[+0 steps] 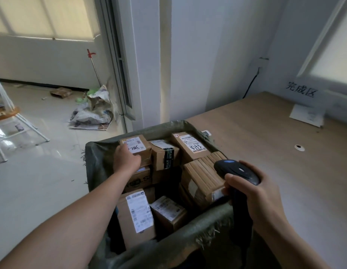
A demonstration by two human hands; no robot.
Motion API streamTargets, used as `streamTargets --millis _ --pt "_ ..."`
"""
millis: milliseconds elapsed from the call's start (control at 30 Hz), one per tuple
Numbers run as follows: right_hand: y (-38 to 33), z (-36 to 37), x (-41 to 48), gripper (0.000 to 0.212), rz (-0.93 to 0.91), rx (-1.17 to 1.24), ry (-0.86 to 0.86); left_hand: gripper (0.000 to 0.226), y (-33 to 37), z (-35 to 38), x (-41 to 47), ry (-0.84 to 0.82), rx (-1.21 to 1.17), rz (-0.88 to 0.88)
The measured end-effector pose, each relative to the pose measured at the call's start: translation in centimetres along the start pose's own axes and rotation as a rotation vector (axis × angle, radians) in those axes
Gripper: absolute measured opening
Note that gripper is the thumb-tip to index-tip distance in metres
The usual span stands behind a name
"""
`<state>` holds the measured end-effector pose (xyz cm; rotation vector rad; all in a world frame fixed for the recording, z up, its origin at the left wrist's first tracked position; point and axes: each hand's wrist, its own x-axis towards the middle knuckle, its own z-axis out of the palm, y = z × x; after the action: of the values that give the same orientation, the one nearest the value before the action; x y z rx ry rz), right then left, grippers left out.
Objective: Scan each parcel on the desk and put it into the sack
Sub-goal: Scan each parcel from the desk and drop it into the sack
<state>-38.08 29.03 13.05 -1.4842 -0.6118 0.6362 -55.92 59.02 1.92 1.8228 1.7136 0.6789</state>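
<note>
Seven or so cardboard parcels lie packed inside the green woven sack, which stands open at the lower centre of the frame, against the left edge of the brown desk. Every parcel in view is in the sack.

The left hand reaches in from the lower left and lies on the parcel marked 1786 at the upper left of the sack, fingers over its top and thumb against its near face. Whether it grips the box or only rests there cannot be told.

The right hand, at the lower right, is wrapped round the handle of a black scanner, whose head sits above the sack's right rim. The two hands are well apart.

Beside the 1786 parcel stands a box with black tape, and right of that a parcel marked 3153. A tape-wrapped box sits tilted just left of the scanner. Nearer the bottom edge are a long box with a white label and a smaller box touching it.

On the desk, at the upper right, lie a white sheet and a small round white fitting; a sign hangs on the wall above. At the upper left, crumpled paper lies on the floor beside a red-handled pole.
</note>
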Motion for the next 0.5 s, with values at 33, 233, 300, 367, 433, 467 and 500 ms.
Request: streamTargets --millis 33,233,300,367,433,467,500 --pt "-0.3 -0.9 -0.4 0.047 -0.01 0.008 0.01 0.055 1.2 0.1 -1.2 0.015 0.033 0.05" --pt "-1.5 -9.0 -5.2 0.053 -0.071 0.025 0.141 0.055 9.6 3.3 -10.1 -0.132 0.077 0.393" --pt "-2.1 -12.6 -7.7 0.063 -0.088 0.025 0.198 0.051 12.7 4.9 -14.4 -0.198 0.114 0.482" --pt "-2.7 -16.5 -10.5 0.062 -0.097 0.037 0.26 0.051 15.8 6.4 -19.4 -0.256 0.15 0.58" --pt "-3.3 -20.6 -13.6 0.054 -0.109 0.057 0.319 0.053 18.5 7.9 -24.7 -0.299 0.179 0.672" --pt "-3.5 -22.6 -15.2 0.054 -0.118 0.061 0.349 0.053 19.8 8.6 -27.4 -0.321 0.184 0.72" --pt "-3.7 -24.6 -16.9 0.057 -0.124 0.061 0.382 0.054 20.9 9.2 -30.2 -0.344 0.187 0.768"
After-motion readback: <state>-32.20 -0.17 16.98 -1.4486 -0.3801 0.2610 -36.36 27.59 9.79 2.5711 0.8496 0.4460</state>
